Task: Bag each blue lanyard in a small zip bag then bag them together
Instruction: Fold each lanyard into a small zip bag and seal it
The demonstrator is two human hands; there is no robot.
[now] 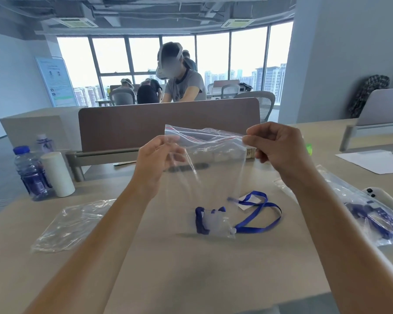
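Observation:
I hold a clear zip bag [216, 164] with a red seal line up in the air over the table. My left hand [156, 158] pinches its left top edge and my right hand [275, 146] pinches its right top corner. The bag hangs down with nothing in it. Below it on the table lies a blue lanyard [256, 211], partly tucked into a small zip bag [216, 223] with the strap loop trailing out to the right. Another clear bag [370, 214] at the right edge holds blue lanyards.
A flat clear bag [70, 223] lies at the left on the wooden table [191, 268]. Two water bottles [32, 173] and a white cylinder [57, 174] stand at the far left. A brown divider [168, 123] runs behind. Paper and a pen [377, 162] lie far right.

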